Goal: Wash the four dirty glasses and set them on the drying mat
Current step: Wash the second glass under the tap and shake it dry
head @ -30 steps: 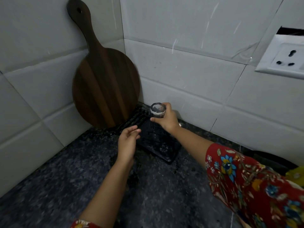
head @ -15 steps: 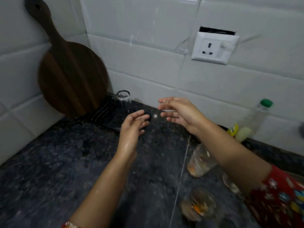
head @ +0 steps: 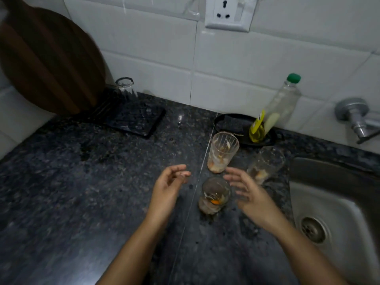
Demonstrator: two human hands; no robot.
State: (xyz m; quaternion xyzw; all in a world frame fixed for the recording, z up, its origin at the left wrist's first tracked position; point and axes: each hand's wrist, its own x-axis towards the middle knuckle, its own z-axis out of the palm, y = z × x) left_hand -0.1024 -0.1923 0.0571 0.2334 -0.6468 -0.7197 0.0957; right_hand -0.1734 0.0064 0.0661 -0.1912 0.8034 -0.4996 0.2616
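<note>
Now left hand (head: 168, 188) and right hand (head: 248, 194), empty and relaxed, flank the nearest dirty glass (head: 214, 195); risk: a hasty grab clips the ribbed glass (head: 222, 153) at 12 o'clock, toppling it.

Glossy white wall tiles (head: 246, 64) with thin grout lines rise behind the desk (head: 72, 182), a dark speckled granite slab with a straight seam (head: 192, 200) across it; a white socket plate (head: 227, 14) sits high on the wall; a round wooden cutting board (head: 47, 62) leans in the left corner; a steel sink (head: 339, 202) with a round drain (head: 314, 230) is sunk at the right, below a wall-mounted metal tap (head: 357, 118); the light is dim.
</note>
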